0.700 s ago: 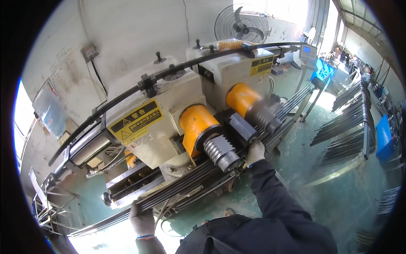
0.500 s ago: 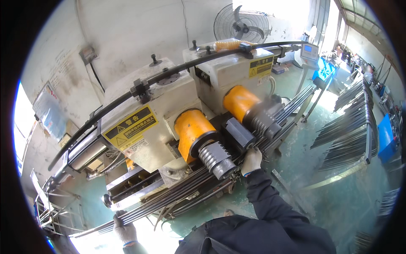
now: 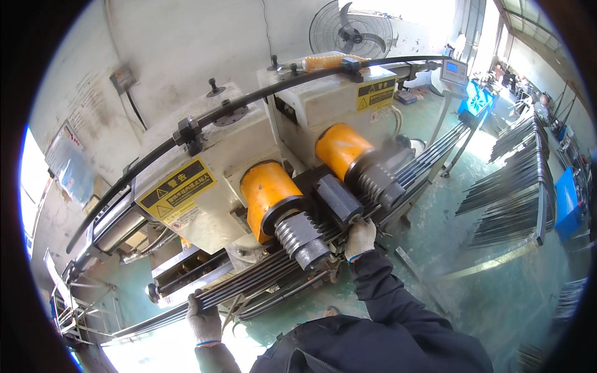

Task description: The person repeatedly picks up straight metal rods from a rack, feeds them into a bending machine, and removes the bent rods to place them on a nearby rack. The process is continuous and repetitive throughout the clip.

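My left hand (image 3: 204, 323), in a pale knit work glove, is closed around a bundle of long thin metal rods (image 3: 239, 285) at the lower left. These rods run slantwise under the machine's spindles toward the upper right. My right hand (image 3: 360, 239), gloved the same way, is bent at the lower end of a dark faceted block (image 3: 337, 198). Its fingers look curled, but what they hold is hidden between the block and the rods. On either side of the block sit two orange cylinders (image 3: 268, 186) with ribbed steel rollers (image 3: 301, 238).
Behind the rods stands the cream machine body (image 3: 217, 211) with yellow warning labels (image 3: 176, 188). A black bar (image 3: 249, 98) crosses above it. At right are a control box (image 3: 454, 71) and a rack of hanging rods (image 3: 516, 186). A wall fan (image 3: 350, 37) is at the back.
My left hand has moved right and slightly up along the rods, toward the machine. My right hand stays beside the block. The view has shifted slightly.
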Action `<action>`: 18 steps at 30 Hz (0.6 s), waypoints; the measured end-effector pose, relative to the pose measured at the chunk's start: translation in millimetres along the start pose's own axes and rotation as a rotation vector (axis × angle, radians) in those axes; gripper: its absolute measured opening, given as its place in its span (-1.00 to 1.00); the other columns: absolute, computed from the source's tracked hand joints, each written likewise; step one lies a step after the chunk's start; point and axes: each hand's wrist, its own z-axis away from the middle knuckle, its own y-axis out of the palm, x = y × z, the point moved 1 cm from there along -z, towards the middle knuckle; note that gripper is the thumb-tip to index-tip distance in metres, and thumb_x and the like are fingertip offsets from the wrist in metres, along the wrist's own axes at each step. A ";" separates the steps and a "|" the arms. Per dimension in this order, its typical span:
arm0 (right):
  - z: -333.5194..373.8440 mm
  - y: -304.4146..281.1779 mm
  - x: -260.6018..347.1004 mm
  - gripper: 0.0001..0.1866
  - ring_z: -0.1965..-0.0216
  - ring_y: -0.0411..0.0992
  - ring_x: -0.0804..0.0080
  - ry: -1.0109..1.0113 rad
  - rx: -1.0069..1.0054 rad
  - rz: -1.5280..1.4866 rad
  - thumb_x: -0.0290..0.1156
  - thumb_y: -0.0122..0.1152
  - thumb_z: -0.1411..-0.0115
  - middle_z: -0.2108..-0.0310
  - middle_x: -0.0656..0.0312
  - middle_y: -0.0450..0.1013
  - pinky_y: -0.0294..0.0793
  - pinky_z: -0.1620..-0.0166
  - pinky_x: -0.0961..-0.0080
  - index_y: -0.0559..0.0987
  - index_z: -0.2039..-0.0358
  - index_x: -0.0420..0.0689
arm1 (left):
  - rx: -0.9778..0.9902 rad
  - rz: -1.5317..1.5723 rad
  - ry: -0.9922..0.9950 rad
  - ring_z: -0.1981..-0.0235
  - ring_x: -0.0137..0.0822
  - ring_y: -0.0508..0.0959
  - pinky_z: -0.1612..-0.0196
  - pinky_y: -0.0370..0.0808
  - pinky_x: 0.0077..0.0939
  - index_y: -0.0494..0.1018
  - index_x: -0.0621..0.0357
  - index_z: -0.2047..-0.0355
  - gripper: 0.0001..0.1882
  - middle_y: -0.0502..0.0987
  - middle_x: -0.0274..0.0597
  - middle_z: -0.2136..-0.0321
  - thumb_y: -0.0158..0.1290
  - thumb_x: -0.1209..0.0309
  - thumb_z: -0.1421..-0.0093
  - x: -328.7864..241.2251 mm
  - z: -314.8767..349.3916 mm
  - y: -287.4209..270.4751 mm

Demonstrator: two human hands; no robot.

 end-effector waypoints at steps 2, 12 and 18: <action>-2.7 -0.9 4.6 -0.76 0.25 0.60 0.41 -0.017 0.006 -0.034 -0.37 0.07 -0.58 0.20 0.27 0.62 0.61 0.16 0.38 0.64 0.01 -0.22 | -0.002 0.039 -0.018 -0.13 -0.01 0.63 -0.40 0.49 0.09 0.60 0.23 -0.05 -0.71 0.70 -0.04 -0.01 0.14 0.25 -0.55 -10.4 0.1 -2.1; -31.2 -41.2 -6.5 -0.63 0.18 0.59 0.33 -0.379 0.163 0.818 -0.36 -0.19 -0.69 0.22 0.14 0.60 0.59 0.06 0.37 0.62 -0.05 -0.25 | -0.122 0.067 0.112 -0.15 -0.12 0.67 -0.33 0.64 -0.16 0.60 0.31 -0.14 -0.68 0.71 -0.05 -0.05 0.07 0.32 -0.60 -44.1 -22.0 -52.9; 44.0 0.6 24.6 -0.56 0.09 0.61 0.14 -0.254 0.022 0.616 -0.24 0.09 -0.64 0.14 0.08 0.66 0.55 -0.02 0.19 0.62 -0.13 -0.44 | -0.042 0.008 0.188 -0.10 -0.15 0.67 -0.25 0.63 -0.18 0.57 0.17 -0.16 -0.64 0.68 -0.13 -0.05 0.00 0.17 -0.64 -11.5 1.0 -41.4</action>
